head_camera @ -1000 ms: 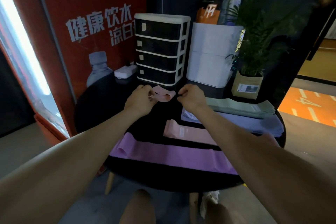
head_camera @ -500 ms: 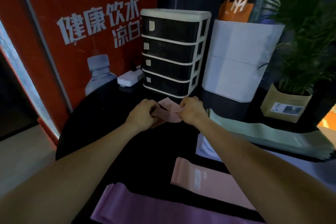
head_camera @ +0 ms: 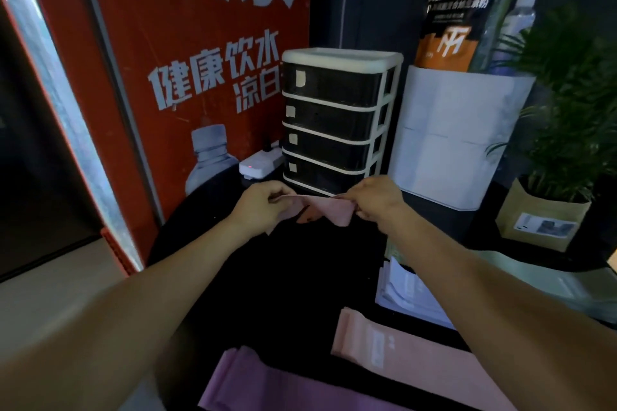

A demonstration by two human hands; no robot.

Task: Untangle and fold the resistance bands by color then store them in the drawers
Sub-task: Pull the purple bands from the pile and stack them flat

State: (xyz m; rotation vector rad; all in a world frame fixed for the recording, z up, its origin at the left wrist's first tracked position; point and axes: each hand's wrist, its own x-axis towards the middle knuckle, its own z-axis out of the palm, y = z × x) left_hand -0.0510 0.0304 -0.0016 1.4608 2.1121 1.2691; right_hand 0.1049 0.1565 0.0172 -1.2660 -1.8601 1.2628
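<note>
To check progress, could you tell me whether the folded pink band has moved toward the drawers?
Yes. The folded pink band now overlaps the drawer unit's base; earlier it sat lower.

Both forearms are bare to the frame edge, no sleeves or jewellery showing.

The red poster (head_camera: 187,53) reads "健康饮水" above "凉白"; the black-and-orange pouch (head_camera: 457,20) bears an "M" logo.

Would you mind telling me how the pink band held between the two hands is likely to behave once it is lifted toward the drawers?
The pink band will probably flop: it already creases and droops in points between the left hand and right hand. It looks thin and light, so its fold may spring open unless pinched. The drawer unit stands shut.
</note>
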